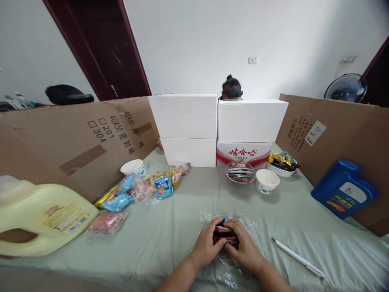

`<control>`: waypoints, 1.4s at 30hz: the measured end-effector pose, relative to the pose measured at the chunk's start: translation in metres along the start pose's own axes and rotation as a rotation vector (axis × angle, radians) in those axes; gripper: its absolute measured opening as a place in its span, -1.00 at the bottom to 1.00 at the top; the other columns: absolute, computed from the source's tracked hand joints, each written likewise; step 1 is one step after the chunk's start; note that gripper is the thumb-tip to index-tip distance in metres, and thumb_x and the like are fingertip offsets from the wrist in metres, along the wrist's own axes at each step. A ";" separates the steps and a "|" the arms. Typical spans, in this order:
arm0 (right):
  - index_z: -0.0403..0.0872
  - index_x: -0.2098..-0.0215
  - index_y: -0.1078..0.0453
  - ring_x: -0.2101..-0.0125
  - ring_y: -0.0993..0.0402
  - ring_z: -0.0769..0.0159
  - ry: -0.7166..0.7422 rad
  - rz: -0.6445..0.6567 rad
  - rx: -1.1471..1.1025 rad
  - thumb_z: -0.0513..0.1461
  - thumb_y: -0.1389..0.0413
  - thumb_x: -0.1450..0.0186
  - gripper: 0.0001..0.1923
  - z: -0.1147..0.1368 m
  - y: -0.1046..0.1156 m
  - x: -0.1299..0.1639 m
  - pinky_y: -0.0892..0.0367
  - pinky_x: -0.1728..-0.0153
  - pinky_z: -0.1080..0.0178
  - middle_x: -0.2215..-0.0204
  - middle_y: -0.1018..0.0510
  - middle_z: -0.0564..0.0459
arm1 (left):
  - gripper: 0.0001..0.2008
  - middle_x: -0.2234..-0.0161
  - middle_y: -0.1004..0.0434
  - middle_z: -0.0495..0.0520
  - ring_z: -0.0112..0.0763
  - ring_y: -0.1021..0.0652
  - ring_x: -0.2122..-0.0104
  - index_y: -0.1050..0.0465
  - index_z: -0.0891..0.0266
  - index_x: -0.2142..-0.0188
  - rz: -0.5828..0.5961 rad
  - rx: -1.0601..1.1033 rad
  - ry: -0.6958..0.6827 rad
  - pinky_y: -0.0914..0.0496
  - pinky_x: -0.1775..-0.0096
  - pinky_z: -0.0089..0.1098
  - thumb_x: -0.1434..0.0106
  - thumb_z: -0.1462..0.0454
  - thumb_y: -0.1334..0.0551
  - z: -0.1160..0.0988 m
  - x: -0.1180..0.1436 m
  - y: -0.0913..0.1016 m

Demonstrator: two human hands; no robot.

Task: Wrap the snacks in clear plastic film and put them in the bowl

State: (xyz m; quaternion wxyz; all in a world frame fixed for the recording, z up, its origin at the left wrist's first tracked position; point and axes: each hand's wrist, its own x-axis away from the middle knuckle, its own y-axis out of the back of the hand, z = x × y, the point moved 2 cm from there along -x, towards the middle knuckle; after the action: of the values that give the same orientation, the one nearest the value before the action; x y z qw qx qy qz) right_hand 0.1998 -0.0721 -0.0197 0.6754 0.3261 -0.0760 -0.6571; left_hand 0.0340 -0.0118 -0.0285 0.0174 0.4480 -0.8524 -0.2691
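Both of my hands are wrapped around a small bunch of dark red and brown snack packets [225, 234] at the front middle of the table. My left hand [208, 242] grips the bunch from the left, and my right hand [243, 245] closes on it from the right, with the thumbs nearly meeting in front. A bit of blue wrapper shows at the top, between the fingers. Beneath the hands lies a crumpled clear plastic bag [229, 275], spread on the cloth. My fingers partly hide the packets, so their exact kind is unclear.
Wrapped snacks [164, 187] and a yellow jug [54, 215] are on the left. Ahead stand white boxes [190, 152], a clear bowl of packets [240, 172], a paper bowl [267, 181] and a snack-filled dish [282, 172]. A white pen [298, 256] and blue bottle [343, 190] lie right.
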 end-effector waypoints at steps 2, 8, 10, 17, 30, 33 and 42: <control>0.02 -0.07 -0.26 -0.08 -0.30 0.12 0.007 -0.001 -0.008 -0.25 -0.09 -0.18 -0.54 0.000 0.000 0.000 -0.25 -0.09 0.04 -0.04 -0.38 -0.07 | -0.44 -0.11 -0.41 0.18 -0.13 -0.44 -0.08 -0.23 0.17 -0.16 -0.006 -0.011 -0.008 -0.30 -0.13 -0.08 -0.16 0.29 -0.23 0.001 0.000 0.000; 0.03 -0.07 -0.25 -0.07 -0.29 0.11 -0.006 0.004 -0.040 -0.24 -0.07 -0.21 -0.56 0.001 0.001 -0.001 -0.24 -0.09 0.00 -0.03 -0.38 -0.08 | -0.45 -0.12 -0.39 0.20 -0.11 -0.43 -0.08 -0.23 0.18 -0.17 -0.009 -0.020 -0.011 -0.29 -0.13 -0.06 -0.17 0.29 -0.23 0.003 0.000 0.000; 0.03 -0.06 -0.25 -0.06 -0.30 0.11 -0.009 0.005 -0.045 -0.24 -0.07 -0.20 -0.56 0.001 0.001 -0.001 -0.24 -0.09 0.01 -0.02 -0.38 -0.08 | -0.45 -0.11 -0.40 0.20 -0.11 -0.44 -0.08 -0.23 0.17 -0.17 -0.010 -0.018 -0.007 -0.30 -0.12 -0.07 -0.16 0.29 -0.23 0.002 0.000 0.000; 0.02 -0.06 -0.26 -0.08 -0.30 0.14 -0.005 -0.009 -0.032 -0.28 -0.06 -0.19 -0.55 0.003 0.001 -0.001 -0.24 -0.10 0.04 -0.02 -0.39 -0.07 | -0.44 -0.10 -0.41 0.20 -0.12 -0.45 -0.07 -0.22 0.19 -0.17 -0.005 -0.012 -0.006 -0.31 -0.12 -0.08 -0.15 0.31 -0.22 0.003 0.000 -0.002; 0.02 -0.10 -0.23 -0.12 -0.29 0.13 -0.005 -0.024 -0.004 -0.25 -0.06 -0.20 -0.52 -0.004 -0.002 0.002 -0.23 -0.13 0.00 -0.08 -0.39 -0.09 | -0.41 -0.14 -0.36 0.20 -0.14 -0.43 -0.09 -0.13 0.17 -0.21 -0.010 -0.038 0.009 -0.29 -0.14 -0.06 -0.19 0.27 -0.21 0.007 0.002 -0.005; 0.00 -0.14 -0.19 -0.14 -0.27 0.11 -0.044 -0.030 -0.022 -0.24 -0.09 -0.18 -0.46 -0.008 -0.003 0.002 -0.20 -0.15 -0.01 -0.11 -0.36 -0.11 | -0.39 -0.14 -0.36 0.20 -0.14 -0.44 -0.08 -0.09 0.16 -0.23 -0.023 -0.002 0.010 -0.30 -0.13 -0.05 -0.20 0.27 -0.20 0.009 0.003 -0.005; 0.03 -0.27 0.01 0.00 -0.42 0.14 -0.205 -0.033 -0.307 -0.09 -0.20 -0.13 -0.19 -0.017 0.002 -0.006 -0.36 0.00 0.05 -0.06 -0.39 -0.12 | -0.42 -0.02 -0.46 0.21 -0.16 -0.48 -0.03 -0.08 0.18 -0.21 -0.086 0.087 0.013 -0.34 -0.08 -0.10 -0.24 0.24 -0.22 0.010 0.005 -0.002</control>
State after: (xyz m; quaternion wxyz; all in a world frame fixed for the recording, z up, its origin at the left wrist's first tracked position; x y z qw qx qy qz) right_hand 0.2093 -0.0610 -0.0298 0.6951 0.1517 -0.0377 -0.7018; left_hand 0.0302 -0.0119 -0.0395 -0.0081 0.4864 -0.8431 -0.2292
